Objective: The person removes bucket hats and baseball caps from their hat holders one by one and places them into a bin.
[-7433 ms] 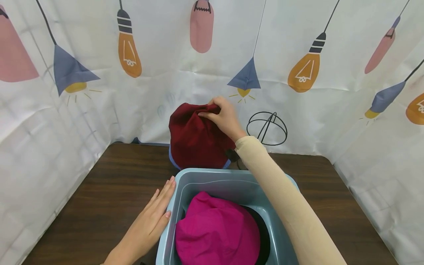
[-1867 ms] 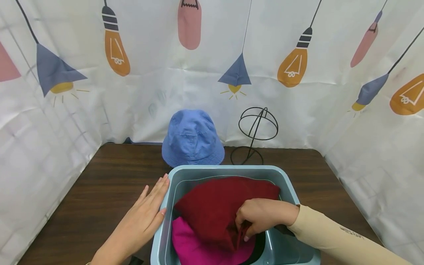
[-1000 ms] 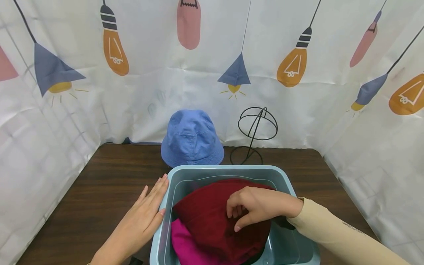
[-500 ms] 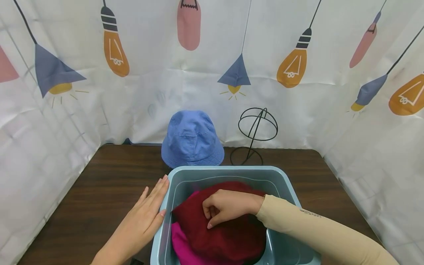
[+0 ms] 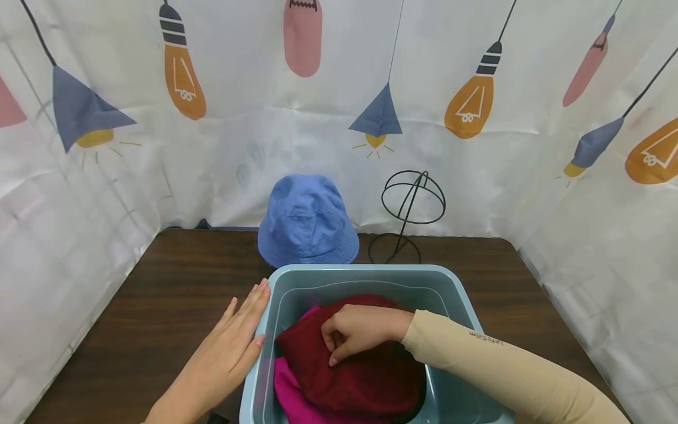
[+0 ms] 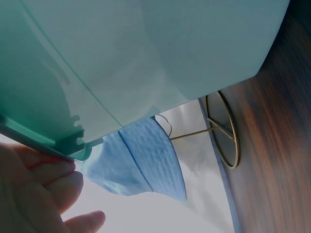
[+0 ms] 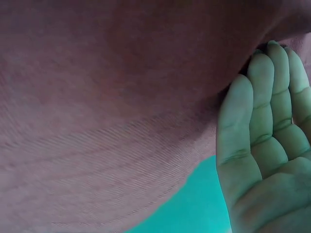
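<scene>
Inside the light blue plastic tub point(image 5: 365, 272), a dark red hat point(image 5: 365, 383) lies over a magenta one point(image 5: 296, 400). My right hand point(image 5: 360, 330) rests on the red hat with fingers bent downward; its thumb stands apart from the fingertips. In the right wrist view those fingers point(image 7: 262, 82) look fairly straight, tips against the red fabric point(image 7: 112, 97). My left hand point(image 5: 233, 341) lies flat along the tub's left rim, fingers extended. The left wrist view shows its fingertips at the rim of the tub point(image 6: 160, 53).
Behind the tub sits a blue bucket hat point(image 5: 309, 221), raised above the dark wooden table point(image 5: 180, 294). To its right stands a black wire hat stand point(image 5: 405, 218) with nothing on it. A white curtain point(image 5: 254, 176) printed with lamps closes off the back and sides.
The red hat has gone from above the blue hat into the tub, over the magenta hat. My right hand has let go of its edge and shifted left across it. The left hand stays put.
</scene>
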Motion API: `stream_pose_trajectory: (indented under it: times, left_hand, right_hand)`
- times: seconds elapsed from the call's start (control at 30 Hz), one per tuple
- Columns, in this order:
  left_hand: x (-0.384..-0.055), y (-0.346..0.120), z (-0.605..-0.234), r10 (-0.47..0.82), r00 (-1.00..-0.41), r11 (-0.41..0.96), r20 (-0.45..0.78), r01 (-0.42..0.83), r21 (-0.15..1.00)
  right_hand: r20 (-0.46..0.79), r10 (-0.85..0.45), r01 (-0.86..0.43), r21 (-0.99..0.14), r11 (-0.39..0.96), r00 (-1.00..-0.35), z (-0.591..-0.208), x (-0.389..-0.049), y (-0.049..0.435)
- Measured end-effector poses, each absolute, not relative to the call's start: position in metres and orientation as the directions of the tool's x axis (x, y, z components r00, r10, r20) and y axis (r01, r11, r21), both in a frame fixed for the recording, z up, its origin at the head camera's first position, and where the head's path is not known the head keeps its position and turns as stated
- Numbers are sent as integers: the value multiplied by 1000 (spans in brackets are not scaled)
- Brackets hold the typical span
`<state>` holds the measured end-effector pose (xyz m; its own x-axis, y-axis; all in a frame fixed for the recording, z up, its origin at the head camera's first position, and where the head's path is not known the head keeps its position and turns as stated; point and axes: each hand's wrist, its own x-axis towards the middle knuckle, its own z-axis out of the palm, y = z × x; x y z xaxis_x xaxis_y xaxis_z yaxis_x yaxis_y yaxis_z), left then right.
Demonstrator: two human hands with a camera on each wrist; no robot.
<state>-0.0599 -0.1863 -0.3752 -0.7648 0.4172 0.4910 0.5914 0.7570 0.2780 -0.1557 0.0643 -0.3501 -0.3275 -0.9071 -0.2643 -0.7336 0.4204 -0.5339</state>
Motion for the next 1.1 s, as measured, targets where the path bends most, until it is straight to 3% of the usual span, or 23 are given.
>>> stream_pose_trajectory:
  times: [0.6, 0.93, 1.1]
  left_hand:
    - [-59, -187, -378, 415, -745, 749, 522, 606, 269]
    - [-61, -186, -375, 418, -750, 749, 513, 604, 273]
    - [-62, -186, -374, 425, -748, 748, 510, 608, 267]
  right_hand:
    - [-7, -919, -687, -662, 300, -395, -329, -166, 72]
    - [104, -886, -688, -672, 273, -452, -319, -173, 79]
    - [128, -849, -649, -704, 287, -513, -312, -179, 85]
